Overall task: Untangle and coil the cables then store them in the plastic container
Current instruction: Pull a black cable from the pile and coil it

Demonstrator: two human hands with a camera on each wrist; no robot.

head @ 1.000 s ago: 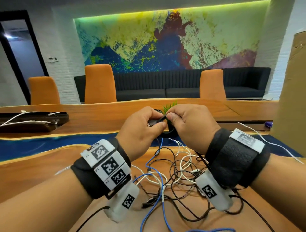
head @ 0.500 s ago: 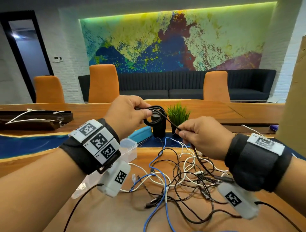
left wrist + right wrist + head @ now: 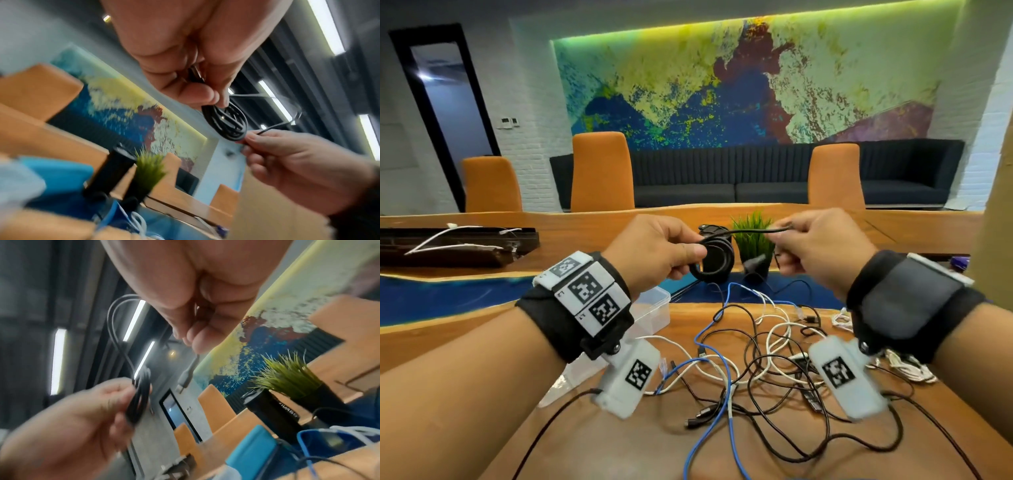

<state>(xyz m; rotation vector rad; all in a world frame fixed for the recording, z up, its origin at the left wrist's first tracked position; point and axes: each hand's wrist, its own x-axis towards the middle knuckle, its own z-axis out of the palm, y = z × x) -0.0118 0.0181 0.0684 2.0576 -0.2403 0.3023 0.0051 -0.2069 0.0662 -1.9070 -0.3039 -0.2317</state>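
A small coil of black cable (image 3: pixel 715 263) hangs in the air over the wooden table (image 3: pixel 619 442), pinched by my left hand (image 3: pixel 690 258) between thumb and fingers. Its free end runs right to my right hand (image 3: pixel 786 236), which pinches it; the plug (image 3: pixel 755 263) dangles below. The left wrist view shows the coil (image 3: pixel 226 123) under my left fingertips (image 3: pixel 207 95). In the right wrist view the plug (image 3: pixel 184 380) hangs from my right fingers (image 3: pixel 197 340). A tangle of black, white and blue cables (image 3: pixel 753 356) lies on the table. The clear plastic container (image 3: pixel 654 308) stands half hidden behind my left wrist.
A small potted plant (image 3: pixel 751 240) and a black cylinder (image 3: pixel 269 412) stand just beyond the hands. A dark tray with white cables (image 3: pixel 448 245) lies at the far left. A cardboard wall (image 3: pixel 996 212) rises at the right. A blue flat object (image 3: pixel 252 449) lies by the container.
My hands have parted after being close together. The right hand drew the black cable's tail up out of the tangle, so its plug now hangs free.
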